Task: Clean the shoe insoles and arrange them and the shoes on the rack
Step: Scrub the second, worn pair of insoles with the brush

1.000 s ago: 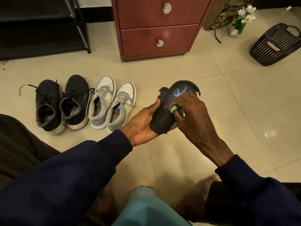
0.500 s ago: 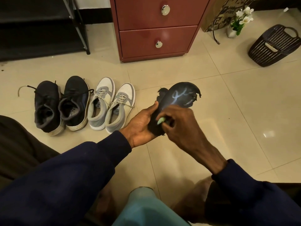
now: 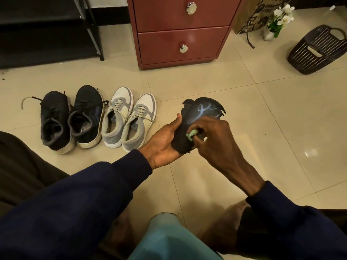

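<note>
Both hands met just right of the frame's middle, dark blue knit sleeves (image 3: 90,194) running up to the wrists. At the left, the left hand (image 3: 163,143) lay palm up and gripped the heel end of the insole (image 3: 197,113) from below, thumb stretched along its left edge. At the right, the right hand (image 3: 216,137) came over the top, knuckles up, fingers curled round a small wad of pale green cloth (image 3: 192,133) and pressing it to the insole's lower half.

The insole was thin, matte black and bowed lengthwise. Its toe end was ragged and torn, and a pale chalky smear ran up its surface. That toe end stuck out past both hands toward the upper right, held clear of the floor (image 3: 262,119), which was glossy cream tile with thin grout lines.

In the upper left stood the rack (image 3: 90,29), black with slim metal legs. Below it, at the left of the frame, sat the black shoes (image 3: 87,117), soft fabric with off-white soles, one lace trailing loose. Touching them on the right were the grey shoes (image 3: 139,122), suede-like grey panels over off-white, laced, heels toward the camera. Both pairs lay well left of the hands.

At top centre were reddish lacquered drawers (image 3: 180,40) with round chrome knobs. Right of them came a printed paper bag (image 3: 249,14), white flowers (image 3: 283,14) in a small pot, and a dark woven plastic basket (image 3: 317,51) lying tipped over.
</note>
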